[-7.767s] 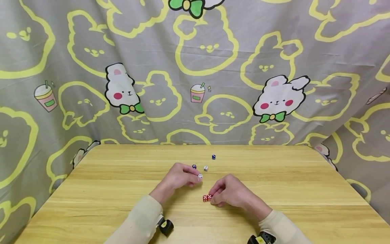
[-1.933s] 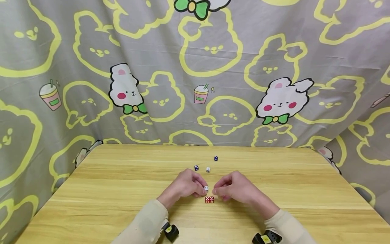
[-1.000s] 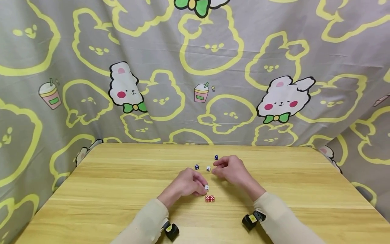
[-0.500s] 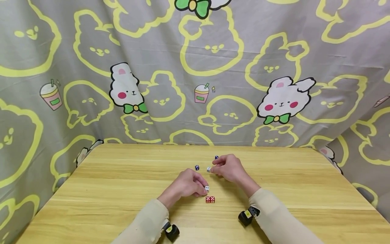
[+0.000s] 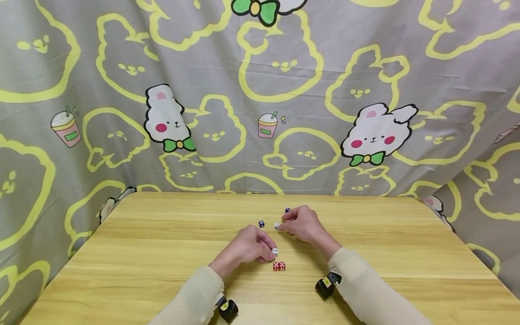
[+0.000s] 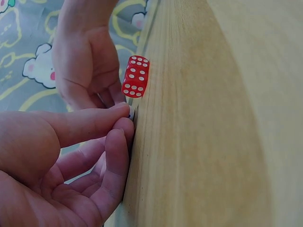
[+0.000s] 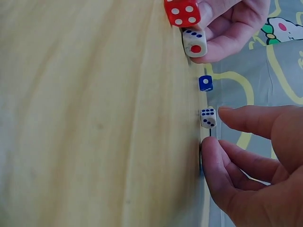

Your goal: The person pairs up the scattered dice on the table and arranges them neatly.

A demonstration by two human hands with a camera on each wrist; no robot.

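We see red, white-pipped dice near, white dice and blue dice farther, a yellow wood-grained surface, a yellow-outlined grey curtain.

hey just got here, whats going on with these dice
A person is handling small dice on a wooden table. The left hand pinches a white die just beyond two red dice set side by side. The right hand is at a second white die, thumb and finger apart. One blue die lies nearby; another blue die is partly hidden behind the right hand.
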